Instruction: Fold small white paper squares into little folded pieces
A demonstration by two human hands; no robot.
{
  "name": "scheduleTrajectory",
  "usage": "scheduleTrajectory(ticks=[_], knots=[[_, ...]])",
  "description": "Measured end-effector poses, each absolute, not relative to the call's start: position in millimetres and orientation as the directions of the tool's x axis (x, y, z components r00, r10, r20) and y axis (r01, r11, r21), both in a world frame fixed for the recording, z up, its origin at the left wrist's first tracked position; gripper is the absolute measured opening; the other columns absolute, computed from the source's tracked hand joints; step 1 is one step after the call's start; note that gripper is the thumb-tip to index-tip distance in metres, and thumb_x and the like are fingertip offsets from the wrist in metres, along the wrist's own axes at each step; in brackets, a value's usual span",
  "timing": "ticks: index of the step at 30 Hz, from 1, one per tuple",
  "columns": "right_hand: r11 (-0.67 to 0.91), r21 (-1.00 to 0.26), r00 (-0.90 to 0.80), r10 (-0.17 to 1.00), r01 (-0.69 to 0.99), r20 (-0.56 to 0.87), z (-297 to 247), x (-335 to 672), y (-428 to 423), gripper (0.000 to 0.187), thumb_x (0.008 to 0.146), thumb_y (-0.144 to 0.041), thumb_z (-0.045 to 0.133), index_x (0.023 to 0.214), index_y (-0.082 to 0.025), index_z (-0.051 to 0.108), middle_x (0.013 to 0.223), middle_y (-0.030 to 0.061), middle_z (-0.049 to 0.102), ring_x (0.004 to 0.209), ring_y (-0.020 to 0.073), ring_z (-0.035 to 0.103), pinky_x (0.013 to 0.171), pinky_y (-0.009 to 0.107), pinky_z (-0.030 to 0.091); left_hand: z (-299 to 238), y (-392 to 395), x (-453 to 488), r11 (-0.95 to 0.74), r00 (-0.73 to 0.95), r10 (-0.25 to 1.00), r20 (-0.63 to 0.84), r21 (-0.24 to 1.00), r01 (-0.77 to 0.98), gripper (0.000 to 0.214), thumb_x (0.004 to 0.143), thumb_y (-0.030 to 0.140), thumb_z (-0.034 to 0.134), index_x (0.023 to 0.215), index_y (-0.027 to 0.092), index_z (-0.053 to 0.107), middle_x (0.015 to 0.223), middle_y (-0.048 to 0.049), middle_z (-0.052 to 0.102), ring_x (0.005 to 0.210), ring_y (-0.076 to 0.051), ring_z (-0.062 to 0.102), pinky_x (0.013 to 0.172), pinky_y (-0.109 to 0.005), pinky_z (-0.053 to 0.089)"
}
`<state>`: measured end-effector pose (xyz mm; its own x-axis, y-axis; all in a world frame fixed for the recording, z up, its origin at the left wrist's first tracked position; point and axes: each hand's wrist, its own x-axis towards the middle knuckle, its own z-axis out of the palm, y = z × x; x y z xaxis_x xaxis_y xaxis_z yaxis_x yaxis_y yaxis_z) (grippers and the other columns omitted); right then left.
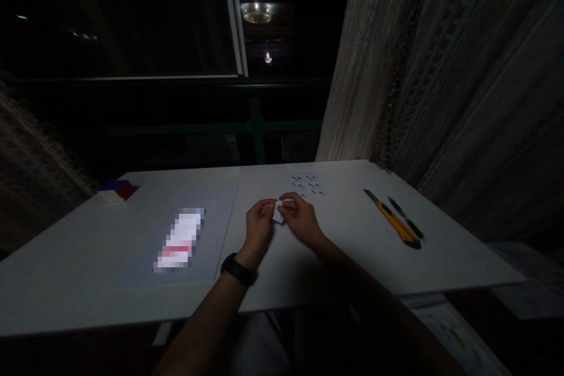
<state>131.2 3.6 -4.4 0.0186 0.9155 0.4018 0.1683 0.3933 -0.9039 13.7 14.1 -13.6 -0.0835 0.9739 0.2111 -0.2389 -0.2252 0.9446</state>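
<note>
Between my two hands, a little above the white table, is a small white piece of paper (278, 212) that looks folded, with dark lines on its lower part. My left hand (259, 224) pinches its left side, and a dark band circles that wrist. The fingers of my right hand (301, 217) close on its upper right edge. Just beyond my hands lie several small white paper pieces (311, 177) with dark marks, set out in rows. Part of the held paper is hidden behind my fingers.
On the left, a bright phone (180, 241), its screen blurred out, lies on large pale sheets (222, 235). A coloured cube (117, 190) sits at the far left. A yellow box cutter (394, 223) and a dark pen (405, 217) lie at right. Curtains flank the table.
</note>
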Motion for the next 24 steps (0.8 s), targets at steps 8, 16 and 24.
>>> scheduleTrajectory(ticks=[8, 16, 24], knots=[[0.311, -0.928, 0.100, 0.937, 0.205, 0.336, -13.2, 132.0, 13.5, 0.019, 0.076, -0.037, 0.053, 0.074, -0.019, 0.057, 0.067, 0.0018, 0.064, 0.064, 0.0161, 0.061, 0.060, 0.027, 0.047, -12.1, 12.2, 14.3, -0.299, -0.093, 0.953, 0.290, 0.948, -0.108, 0.023, 0.070, 0.032, 0.063, 0.084, 0.014, 0.062, 0.067, -0.0032, 0.065, 0.059, -0.013, 0.057, 0.056, -0.023, 0.041], [0.306, -0.939, 0.174, 0.927, 0.160, 0.332, -13.0, 130.9, 12.4, 0.020, 0.071, -0.037, 0.056, 0.066, -0.017, 0.057, 0.063, 0.0009, 0.061, 0.061, 0.0155, 0.058, 0.060, 0.026, 0.044, -12.3, 10.1, 15.4, -0.323, -0.048, 0.945, 0.323, 0.946, -0.010, 0.024, 0.072, 0.035, 0.059, 0.085, 0.014, 0.060, 0.065, -0.0027, 0.063, 0.058, -0.014, 0.056, 0.055, -0.023, 0.041], [0.309, -0.939, 0.148, 0.932, 0.153, 0.331, -11.8, 132.7, 13.6, 0.014, 0.069, -0.031, 0.057, 0.069, -0.017, 0.060, 0.068, 0.0029, 0.065, 0.067, 0.0170, 0.061, 0.063, 0.027, 0.046, -12.4, 9.9, 15.0, -0.298, -0.066, 0.953, 0.294, 0.953, -0.053, 0.025, 0.072, 0.037, 0.059, 0.086, 0.015, 0.057, 0.058, -0.0001, 0.060, 0.051, -0.012, 0.053, 0.049, -0.021, 0.037]])
